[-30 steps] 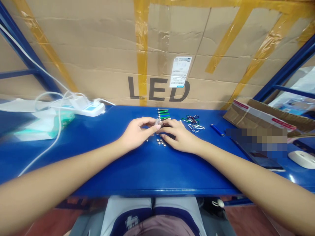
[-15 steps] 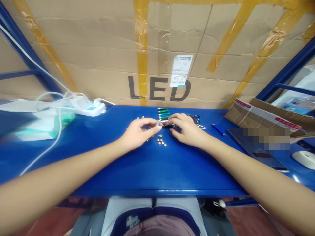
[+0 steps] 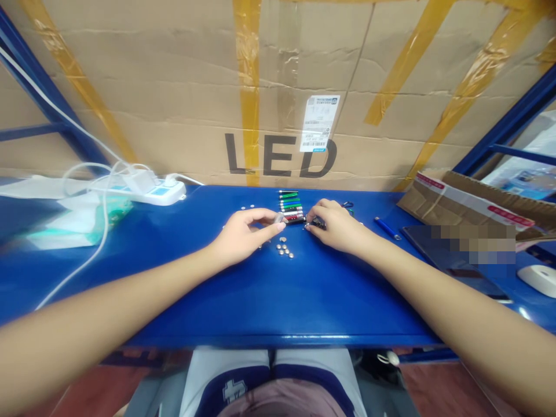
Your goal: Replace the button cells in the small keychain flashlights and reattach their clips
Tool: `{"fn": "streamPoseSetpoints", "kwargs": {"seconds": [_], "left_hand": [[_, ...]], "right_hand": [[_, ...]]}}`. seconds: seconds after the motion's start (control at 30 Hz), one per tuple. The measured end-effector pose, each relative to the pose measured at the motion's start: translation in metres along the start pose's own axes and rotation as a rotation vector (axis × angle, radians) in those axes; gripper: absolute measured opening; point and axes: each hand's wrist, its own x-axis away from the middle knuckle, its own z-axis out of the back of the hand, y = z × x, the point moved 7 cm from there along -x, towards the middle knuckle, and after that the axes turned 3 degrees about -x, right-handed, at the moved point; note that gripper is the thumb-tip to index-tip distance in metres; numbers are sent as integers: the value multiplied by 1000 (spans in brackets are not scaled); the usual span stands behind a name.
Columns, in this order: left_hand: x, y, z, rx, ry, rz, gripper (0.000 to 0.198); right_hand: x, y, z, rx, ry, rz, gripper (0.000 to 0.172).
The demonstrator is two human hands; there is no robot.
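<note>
Carton [image 3: 174, 98] reads "LED", label [image 3: 320, 123] illegible; left hand [image 3: 247, 231] pinches small piece [image 3: 278, 218], right hand [image 3: 336, 227]: grip unclear

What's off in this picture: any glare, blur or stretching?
Head view: glare streaks the yellow tape and spots the blue table at right; head view: the green-and-white packet looks smeared, and the small piece in the left hand is too soft to identify; head view: the forearms look stretched toward the lower corners.
</note>
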Motion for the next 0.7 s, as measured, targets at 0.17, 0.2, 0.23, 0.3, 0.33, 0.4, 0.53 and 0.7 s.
{"fn": "streamPoseSetpoints", "kwargs": {"seconds": [0.17, 0.2, 0.23, 0.3, 0.33, 0.4, 0.53, 0.7], "left_hand": [[0, 1, 0, -14, -4, -8, 38], [1, 1, 0, -14, -6, -10, 37], [1, 2, 0, -12, -10, -12, 37], [1, 2, -2, -7, -23, -17, 36], [1, 2, -3, -3, -30, -18, 35], [1, 2, -4, 3, -35, -24, 35], [2, 5, -5, 1, -22, -57, 33], [4, 10, -7, -29, -46, -84, 32]], "right_hand": [[0, -7, 16, -259, 123, -10, 4], [1, -8, 18, -358, 144, -41, 7], [1, -7, 19, -470, 155, -78, 11], [2, -10, 18, -692, 160, -125, 20], [3, -14, 18, -778, 164, -122, 24], [4, -24, 21, -871, 191, -64, 27], [11, -44, 32, -885, 256, 76, 27], [18, -59, 34, -743, 231, 185, 14]]}}
